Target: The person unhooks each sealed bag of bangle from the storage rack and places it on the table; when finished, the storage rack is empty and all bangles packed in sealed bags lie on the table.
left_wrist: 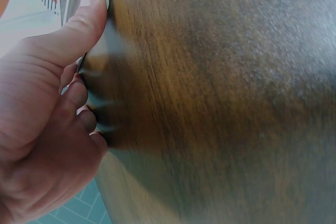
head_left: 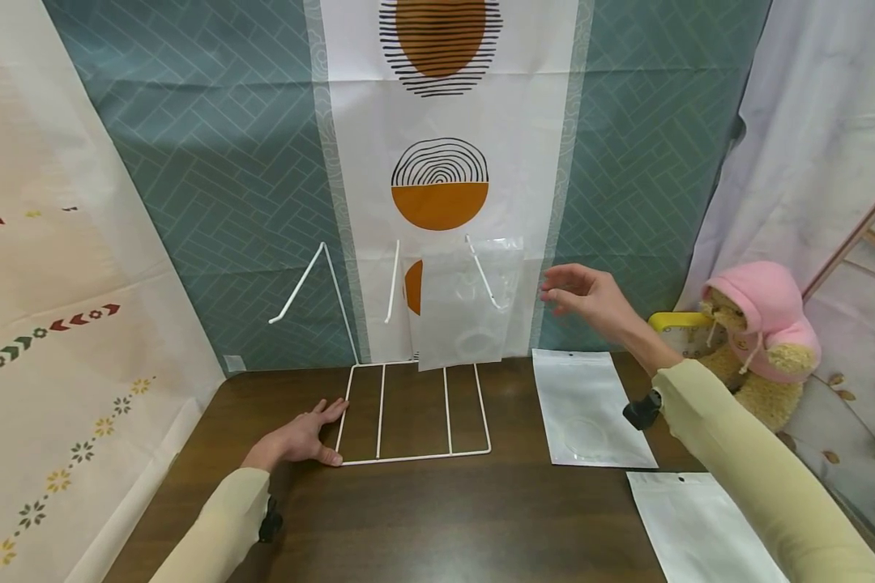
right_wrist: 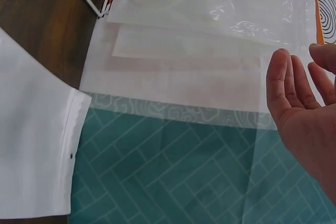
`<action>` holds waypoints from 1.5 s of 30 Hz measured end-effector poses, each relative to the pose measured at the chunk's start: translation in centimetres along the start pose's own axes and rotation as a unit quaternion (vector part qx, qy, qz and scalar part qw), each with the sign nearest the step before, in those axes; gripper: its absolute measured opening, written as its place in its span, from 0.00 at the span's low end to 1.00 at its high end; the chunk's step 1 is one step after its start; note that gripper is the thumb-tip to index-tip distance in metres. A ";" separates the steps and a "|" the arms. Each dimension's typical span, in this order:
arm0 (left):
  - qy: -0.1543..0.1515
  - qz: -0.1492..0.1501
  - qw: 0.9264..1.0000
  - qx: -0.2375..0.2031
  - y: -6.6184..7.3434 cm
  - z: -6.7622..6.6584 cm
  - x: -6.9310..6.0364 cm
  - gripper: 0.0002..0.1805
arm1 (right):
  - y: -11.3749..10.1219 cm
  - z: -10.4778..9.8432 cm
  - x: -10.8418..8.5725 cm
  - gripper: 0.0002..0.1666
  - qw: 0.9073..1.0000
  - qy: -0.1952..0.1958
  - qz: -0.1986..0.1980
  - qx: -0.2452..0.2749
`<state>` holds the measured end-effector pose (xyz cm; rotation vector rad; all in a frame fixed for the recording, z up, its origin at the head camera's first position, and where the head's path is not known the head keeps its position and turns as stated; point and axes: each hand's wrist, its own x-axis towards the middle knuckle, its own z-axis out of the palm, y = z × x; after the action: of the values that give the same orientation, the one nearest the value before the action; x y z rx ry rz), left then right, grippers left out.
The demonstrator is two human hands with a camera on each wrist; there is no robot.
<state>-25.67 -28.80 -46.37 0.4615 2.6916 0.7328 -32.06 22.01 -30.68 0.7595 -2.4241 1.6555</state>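
A white wire display rack (head_left: 416,460) with upright prongs stands on the table. My left hand (head_left: 305,436) rests at the left side of its base, thumb by the front corner and fingertips at the side wire; in the left wrist view that hand (left_wrist: 47,114) lies low against the table. From the rack's right prong hangs a translucent zip bag (head_left: 463,312), with another sheet of the same look behind it in the right wrist view. My right hand (head_left: 591,298) is in the air to the right of the bag, apart from it, fingers loosely bent and holding nothing.
Two silvery-white zip bags, one upper (head_left: 586,409) and one lower (head_left: 703,526), lie flat on the right of the brown table (head_left: 408,526). A teddy bear in a pink hoodie (head_left: 766,324) sits at the back right beside a yellow-rimmed object (head_left: 678,332). Patterned cloth (head_left: 219,162) hangs behind.
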 end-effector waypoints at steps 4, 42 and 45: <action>-0.001 -0.004 1.000 -0.003 0.1 0.0 -0.1 0.59 | -0.2 0.5 1.0 0.26 1.000 0.010 0.007 0.013; 0.003 -0.007 1.000 -0.008 0.1 0.2 0.0 0.58 | -2.3 1.7 4.4 0.25 0.998 0.045 0.006 -0.030; 0.001 -0.010 1.000 -0.008 0.1 0.1 0.0 0.59 | -2.3 1.7 4.4 0.24 0.998 0.050 0.007 -0.036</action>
<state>-25.64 -28.68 -46.38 0.4287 2.6860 0.7480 -34.49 18.36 -27.88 0.6352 -2.4101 1.5615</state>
